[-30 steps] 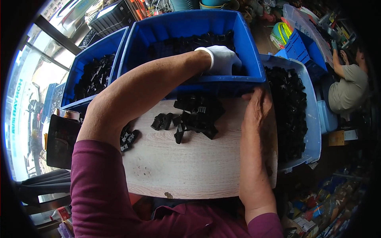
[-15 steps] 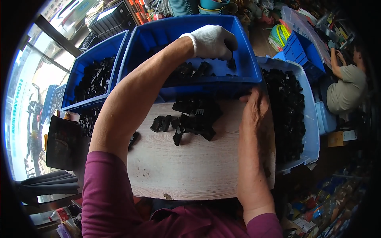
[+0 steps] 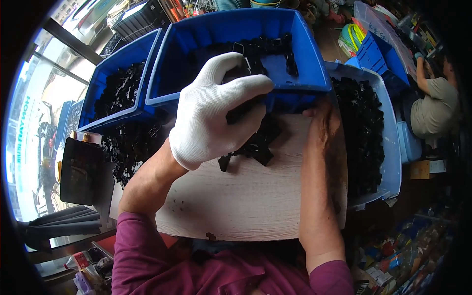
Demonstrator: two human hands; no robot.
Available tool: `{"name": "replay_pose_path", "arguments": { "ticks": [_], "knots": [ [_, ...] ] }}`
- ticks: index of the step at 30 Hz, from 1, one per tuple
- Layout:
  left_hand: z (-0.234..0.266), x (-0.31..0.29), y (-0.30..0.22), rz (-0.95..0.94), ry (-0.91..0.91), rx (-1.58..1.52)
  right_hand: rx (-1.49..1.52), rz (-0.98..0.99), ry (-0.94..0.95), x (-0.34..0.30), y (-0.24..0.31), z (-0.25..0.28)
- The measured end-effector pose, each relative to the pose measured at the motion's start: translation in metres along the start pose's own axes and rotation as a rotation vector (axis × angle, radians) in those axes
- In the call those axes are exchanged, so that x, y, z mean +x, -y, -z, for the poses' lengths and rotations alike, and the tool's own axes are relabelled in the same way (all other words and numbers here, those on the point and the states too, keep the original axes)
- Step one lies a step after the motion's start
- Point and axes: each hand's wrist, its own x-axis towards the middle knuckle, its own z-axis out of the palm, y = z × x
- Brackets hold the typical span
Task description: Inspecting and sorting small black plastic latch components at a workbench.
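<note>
My left hand (image 3: 216,103), in a white knit glove, is above the table with its fingers curled. Dark plastic pieces (image 3: 237,73) show between the thumb and fingers, and a thin bright metal loop sticks up there; the hand partly hides them. Beneath and beyond it, a pile of black plastic parts (image 3: 258,150) lies on the pale wooden table (image 3: 236,206). At the front right corner of the large blue bin (image 3: 314,61), my bare right hand (image 3: 323,120) reaches up to its front wall; its fingers are mostly in shadow. More black parts (image 3: 268,46) lie inside that bin.
A smaller blue bin (image 3: 83,105) of black parts stands left, with loose black parts (image 3: 130,147) in front of it. A light-blue tub (image 3: 391,162) full of black parts is at the right. A dark box (image 3: 78,172) stands at the left edge. Another person (image 3: 435,105) works at far right.
My left hand has come out of the large bin, toward me and left, over the parts pile. My right hand stays by the bin's front corner. The view has shifted slightly.
</note>
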Motion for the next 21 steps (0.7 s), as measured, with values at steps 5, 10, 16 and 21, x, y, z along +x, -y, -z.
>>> {"name": "replay_pose_path", "arguments": {
  "ticks": [5, 10, 16, 21],
  "knots": [
    [-0.022, -0.048, -0.006, -0.016, 0.109, 0.097, -0.011, 0.019, -0.038, 0.007, -0.025, -0.002],
    [-0.032, -0.060, -0.008, -0.026, 0.115, 0.178, -0.032, 0.127, -0.123, 0.015, -0.042, -0.003],
    [-0.028, -0.066, -0.003, -0.011, 0.086, 0.187, 0.043, 0.064, -0.043, 0.010, -0.034, -0.002],
    [-0.030, -0.067, -0.002, -0.001, 0.101, 0.226, -0.013, 0.029, -0.046, 0.006, -0.024, -0.001]
  ]
}}
